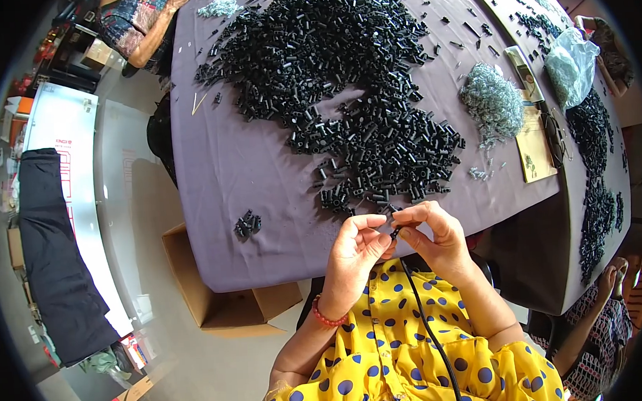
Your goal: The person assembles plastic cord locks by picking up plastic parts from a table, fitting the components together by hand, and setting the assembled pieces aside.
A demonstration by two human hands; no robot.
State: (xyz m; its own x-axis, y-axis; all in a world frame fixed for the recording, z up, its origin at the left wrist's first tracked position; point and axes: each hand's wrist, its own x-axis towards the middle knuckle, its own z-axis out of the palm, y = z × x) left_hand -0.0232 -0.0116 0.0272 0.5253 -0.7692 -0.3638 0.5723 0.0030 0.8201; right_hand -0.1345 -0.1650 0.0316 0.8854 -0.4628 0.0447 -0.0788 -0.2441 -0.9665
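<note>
My left hand (355, 253) and my right hand (437, 238) meet just past the table's near edge, fingertips almost touching. Between their thumbs and index fingers they pinch a small black plastic piece (395, 233), mostly covered by the fingers. Just beyond the fingertips spreads a large heap of similar short black plastic pieces (405, 150) on the purple-grey tablecloth (294, 252). A small separate cluster of black pieces (247, 224) lies to the left of my hands. A thin black cord (428, 325) runs down over my yellow dotted top from below the hands.
Right of the heap lie a tangle of small silvery pieces (492, 103), a yellow pad (535, 144) and glasses (556, 133). An open cardboard box (218, 305) stands below the table's left edge. Other people sit at far left and right. A clear plastic bag (572, 68) rests at right.
</note>
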